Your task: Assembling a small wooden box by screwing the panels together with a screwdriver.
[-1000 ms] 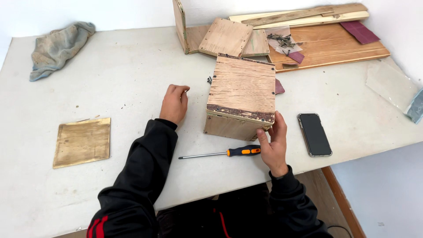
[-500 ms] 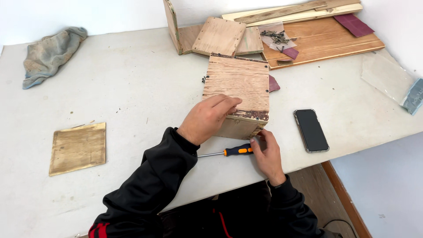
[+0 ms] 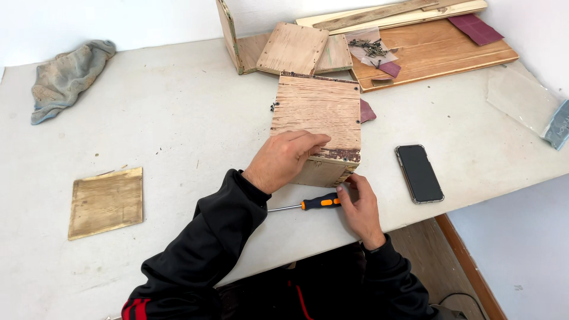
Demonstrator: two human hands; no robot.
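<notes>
White laminate covers the table [image 3: 148, 118], and on it, a little back from the near edge and right of the middle, a plywood box [image 3: 319, 127] is stood on one face. At the far edge, scrap boards [image 3: 427, 50] are stacked with a clear bag of screws [image 3: 370, 47] on top; a grey rag [image 3: 68, 77] is bunched at the far left corner, and a loose square panel [image 3: 106, 201] lies flat near the left edge. A dark phone [image 3: 419, 173] lies just right of the box. The left hand [image 3: 284, 159] is laid over the box's near top edge, fingers spread flat and pressed down rather than pinching. The right hand [image 3: 358, 204] is set at the box's lower near corner; whether its grip is closed on anything cannot be told, since the fingertips are tucked under the corner. An orange-handled screwdriver [image 3: 308, 204] lies on the table just beside that hand, untouched or barely touched. The step in hand is judged to be steadying or turning the box; the next move would likely call for the box to be held firm while the screwdriver is picked up.
</notes>
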